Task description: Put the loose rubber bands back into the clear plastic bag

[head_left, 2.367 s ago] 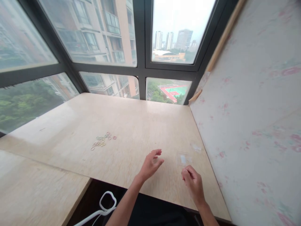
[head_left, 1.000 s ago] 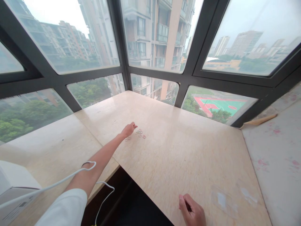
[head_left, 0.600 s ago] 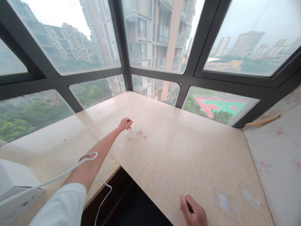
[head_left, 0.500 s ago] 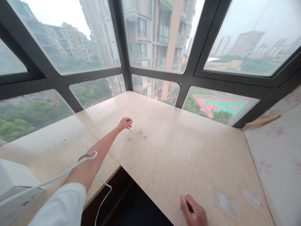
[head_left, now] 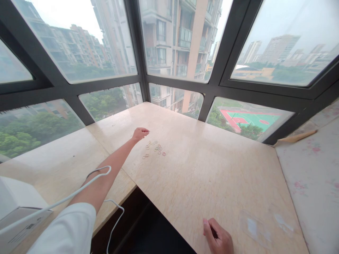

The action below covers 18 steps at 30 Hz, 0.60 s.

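My left hand [head_left: 140,134] is stretched far out over the beige marble-look table [head_left: 212,169], just left of a small scatter of thin coloured rubber bands [head_left: 155,148]. Its fingers are pinched together and lifted a little off the surface; what they hold is too small to make out. My right hand [head_left: 218,240] rests at the table's near edge with its fingers curled in. A small clear plastic bag [head_left: 251,225] lies flat just right of that hand.
Dark-framed windows [head_left: 212,81] wrap round the far side of the table. A white cable [head_left: 97,174] loops over my left forearm from a white box [head_left: 16,211] at the lower left. A flower-patterned wall [head_left: 312,169] bounds the right.
My left hand reached out to the rubber bands, closed its fingers over them and has now lifted slightly up and left. My right hand has stayed at the near edge.
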Tool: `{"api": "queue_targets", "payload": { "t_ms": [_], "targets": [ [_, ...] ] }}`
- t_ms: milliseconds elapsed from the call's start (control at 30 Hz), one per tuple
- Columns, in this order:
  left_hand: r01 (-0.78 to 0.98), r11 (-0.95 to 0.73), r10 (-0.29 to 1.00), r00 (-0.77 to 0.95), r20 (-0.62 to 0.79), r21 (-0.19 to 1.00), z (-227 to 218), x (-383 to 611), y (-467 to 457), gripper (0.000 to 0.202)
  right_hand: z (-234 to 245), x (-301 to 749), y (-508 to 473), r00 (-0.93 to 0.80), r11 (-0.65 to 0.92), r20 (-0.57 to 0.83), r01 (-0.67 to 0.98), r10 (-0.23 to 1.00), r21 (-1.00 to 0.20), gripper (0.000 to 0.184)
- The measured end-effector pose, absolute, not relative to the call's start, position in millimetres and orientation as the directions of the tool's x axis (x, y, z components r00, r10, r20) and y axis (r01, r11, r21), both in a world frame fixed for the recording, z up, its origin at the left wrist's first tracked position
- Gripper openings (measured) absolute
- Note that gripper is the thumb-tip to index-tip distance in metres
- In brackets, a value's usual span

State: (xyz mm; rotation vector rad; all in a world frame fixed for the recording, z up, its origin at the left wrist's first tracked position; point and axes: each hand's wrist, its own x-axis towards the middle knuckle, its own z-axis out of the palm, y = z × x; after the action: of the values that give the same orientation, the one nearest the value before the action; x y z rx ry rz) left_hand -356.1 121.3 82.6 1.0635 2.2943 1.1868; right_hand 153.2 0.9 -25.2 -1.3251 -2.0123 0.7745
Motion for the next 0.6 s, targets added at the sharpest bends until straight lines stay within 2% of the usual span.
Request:
{"api": "queue_targets", "payload": {
  "t_ms": [167, 267, 400, 500, 600],
  "targets": [
    [0.467, 0.480, 0.687, -0.726, 0.012, 0.743, 73.0, -362.8, 111.4, 0.021, -23.7, 153.4, 0.8, -0.319, 0.339, 0.175, 0.582, 0.931, -0.740, 0.048],
    [0.467, 0.496, 0.690, -0.723, -0.007, 0.732, 69.3, -363.8, 104.0, 0.032, -23.6, 154.0, 0.6, -0.330, 0.340, 0.167, 0.582, 0.929, -0.739, 0.047],
    [0.517, 0.499, 0.707, -0.707, 0.017, 0.696, 65.1, -357.1, 97.7, 0.034, -23.3, 154.4, 0.3, -0.349, 0.344, 0.155, 0.582, 0.924, -0.737, 0.046],
    [0.616, 0.446, 0.779, -0.625, 0.057, 0.650, 60.4, -340.3, 96.9, 0.037, -22.2, 153.6, 0.1, -0.340, 0.348, 0.172, 0.573, 0.925, -0.742, 0.047],
    [0.727, 0.329, 0.887, -0.457, 0.067, 0.602, 52.9, -315.4, 100.8, 0.051, -21.2, 152.8, -0.1, -0.340, 0.353, 0.181, 0.559, 0.923, -0.750, 0.048]
  ]
}}
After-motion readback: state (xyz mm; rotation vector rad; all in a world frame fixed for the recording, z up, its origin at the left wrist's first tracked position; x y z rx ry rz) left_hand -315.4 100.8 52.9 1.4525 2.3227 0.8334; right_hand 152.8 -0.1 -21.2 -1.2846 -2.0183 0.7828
